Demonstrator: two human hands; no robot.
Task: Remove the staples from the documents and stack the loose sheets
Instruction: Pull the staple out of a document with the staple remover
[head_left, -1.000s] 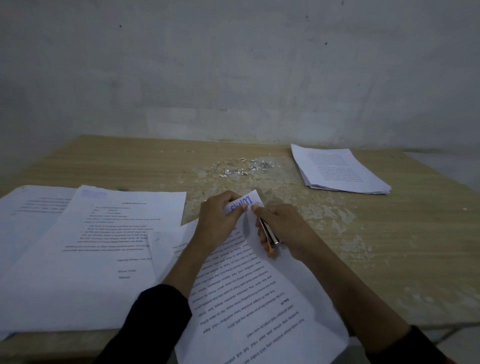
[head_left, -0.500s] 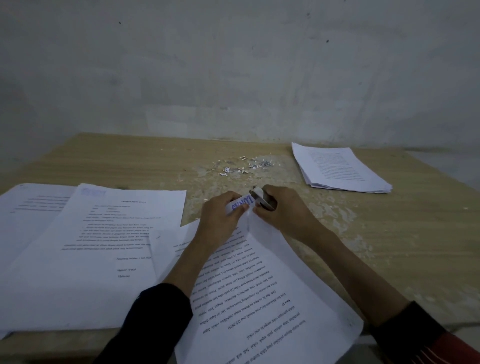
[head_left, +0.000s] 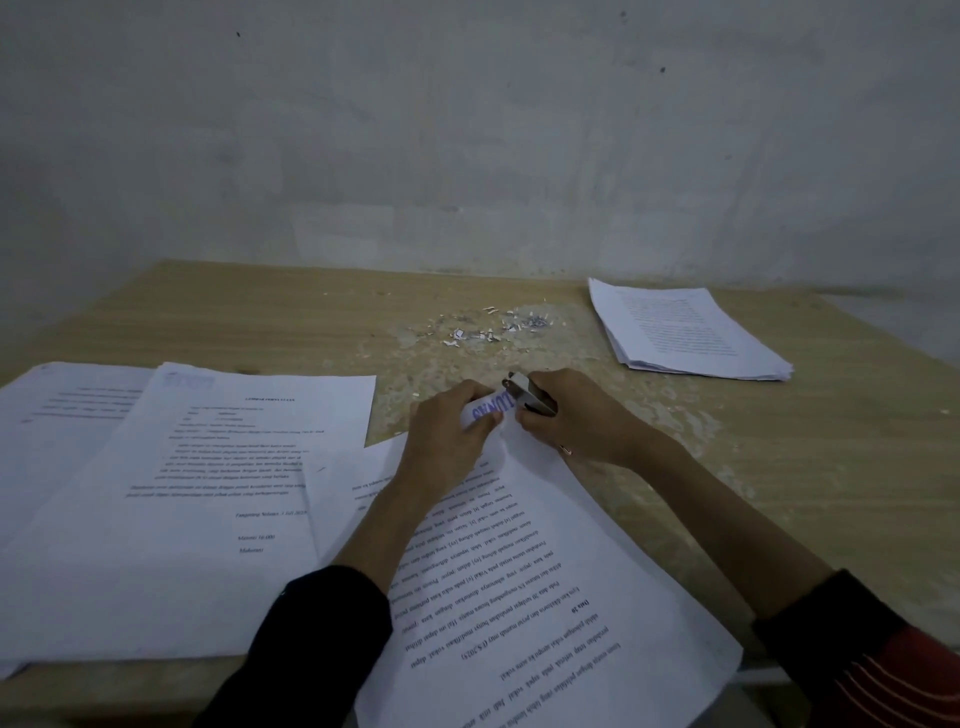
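Stapled document (head_left: 524, 582) on the counter (head_left: 810, 467), lying on the person's side of the heap of pulled staples (head_left: 493, 330). Its long axis runs obliquely from the corner nearest the heap back toward the person, and its far end overhangs the counter's near edge. The print reads upside down from this viewpoint.

The left hand (head_left: 449, 434) pinches the curled, blue-stamped corner. The right hand (head_left: 582, 418) is clenched round a metal staple remover (head_left: 530, 399), whose tip points at that corner from just short of the heap. The staple itself is too small to see.

The paper is likely light, limp and easily torn, so it is best held close beside the staple, with the pull kept flat to the sheet.

A stack of loose sheets (head_left: 685, 332) lies right of the heap. Other sheets (head_left: 208, 493) lie left of it, nearer the person.
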